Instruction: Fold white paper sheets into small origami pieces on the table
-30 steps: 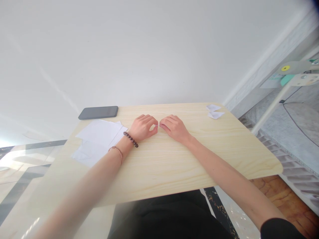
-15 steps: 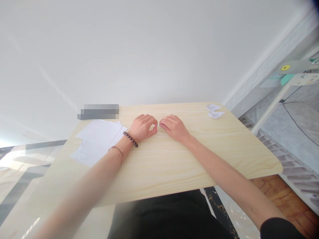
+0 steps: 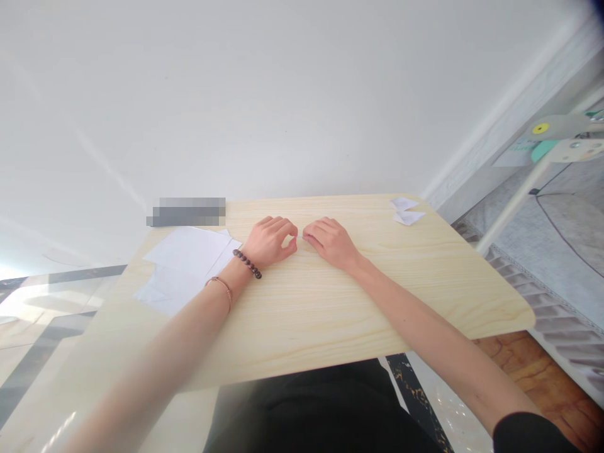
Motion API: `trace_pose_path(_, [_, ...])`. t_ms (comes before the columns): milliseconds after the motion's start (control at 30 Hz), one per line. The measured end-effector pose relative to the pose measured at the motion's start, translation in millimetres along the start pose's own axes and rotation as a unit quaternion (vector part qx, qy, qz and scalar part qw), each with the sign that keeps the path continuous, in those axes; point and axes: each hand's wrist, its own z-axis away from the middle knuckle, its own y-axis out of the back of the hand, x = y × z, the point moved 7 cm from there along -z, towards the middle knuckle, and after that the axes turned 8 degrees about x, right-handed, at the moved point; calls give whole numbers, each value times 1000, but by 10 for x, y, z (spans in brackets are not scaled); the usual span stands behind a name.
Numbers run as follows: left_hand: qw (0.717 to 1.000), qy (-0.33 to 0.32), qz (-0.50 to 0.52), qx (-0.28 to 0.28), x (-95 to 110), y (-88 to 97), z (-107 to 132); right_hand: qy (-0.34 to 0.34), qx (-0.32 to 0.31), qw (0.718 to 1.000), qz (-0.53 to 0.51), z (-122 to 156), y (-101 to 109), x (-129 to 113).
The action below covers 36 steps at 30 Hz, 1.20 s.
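Over the middle of the table, my left hand (image 3: 270, 241) and my right hand (image 3: 332, 243) face each other, fingertips close together. Between them shows the thin edge of a small piece of white paper (image 3: 300, 237), pinched from both sides. Most of it is hidden by the fingers, so its shape cannot be made out. My left thumb and forefinger form a ring; the fingers of my right hand are bent and pressed together. A dark bead bracelet (image 3: 247, 263) and a thin bangle circle my left wrist.
White paper sheets (image 3: 184, 255) lie loosely piled left of my left arm. Two folded paper pieces (image 3: 408, 218) rest at the table's far right. A blurred-out dark object (image 3: 189, 212) is at the back left. A white wall stands behind the pale wooden table (image 3: 302, 327).
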Motion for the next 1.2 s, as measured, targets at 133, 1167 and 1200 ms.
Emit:
trace_pose_path(133, [1000, 0, -1, 1, 6, 12, -4, -1, -1, 1000, 2, 4, -1, 7])
trace_pose_path(1167, [1000, 13, -10, -3, -20, 5, -2, -1, -3, 1000, 6, 3, 11, 6])
trace_pose_path(1200, [1000, 16, -11, -3, -21, 6, -2, -1, -2, 1000, 5, 4, 12, 6])
